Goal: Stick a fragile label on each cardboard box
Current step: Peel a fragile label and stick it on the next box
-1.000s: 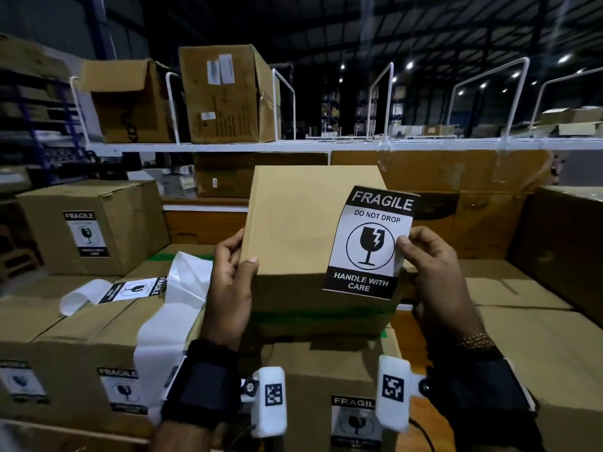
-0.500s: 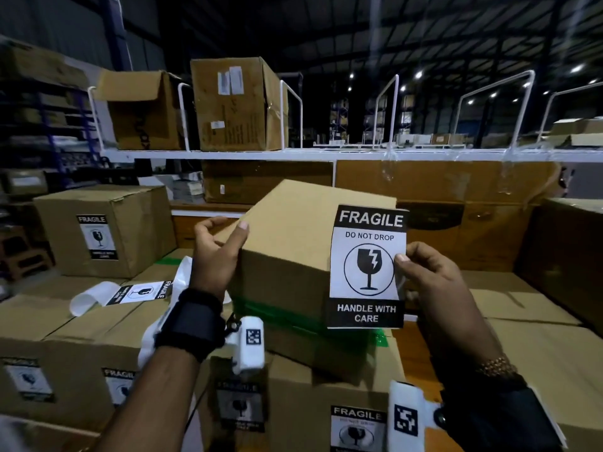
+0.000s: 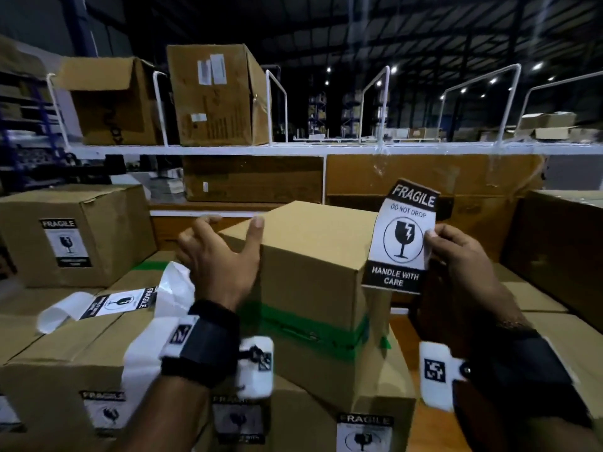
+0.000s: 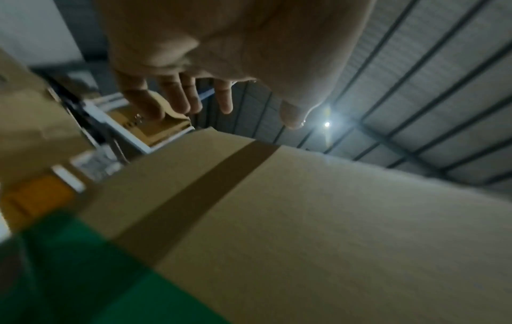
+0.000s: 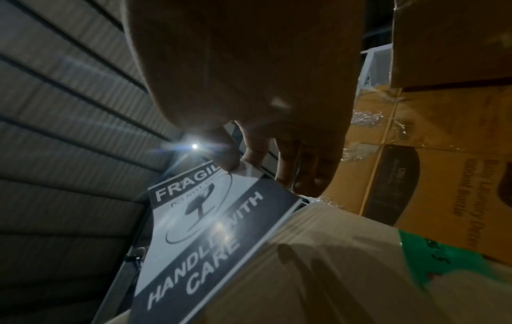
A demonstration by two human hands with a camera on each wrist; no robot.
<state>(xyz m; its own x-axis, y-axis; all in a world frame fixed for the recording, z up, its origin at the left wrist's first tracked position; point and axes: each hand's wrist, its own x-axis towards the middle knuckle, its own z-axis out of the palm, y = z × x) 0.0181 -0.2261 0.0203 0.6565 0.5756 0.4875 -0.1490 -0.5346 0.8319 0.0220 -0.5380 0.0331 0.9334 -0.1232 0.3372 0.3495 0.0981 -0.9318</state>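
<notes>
Above a stack of labelled cartons, in the head view, the unlabelled box (image 3: 313,275) sits tilted with a corner toward the person. The left hand (image 3: 222,265) lies against the box's left side, its grip released and fingers spread, probably to steady or turn a bare face toward the sticker. Just right of the box, the right hand (image 3: 463,256) pinches the fragile label (image 3: 403,238) by its edge, keeping it upright and off the cardboard, likely so the glue does not catch early.

In the left wrist view, loose fingers (image 4: 180,96) hang over the box's taped face (image 4: 277,219).

In the right wrist view, thumb and fingertip (image 5: 232,162) nip the label (image 5: 205,228) near its top, its lower end beside the box (image 5: 318,274).
</notes>
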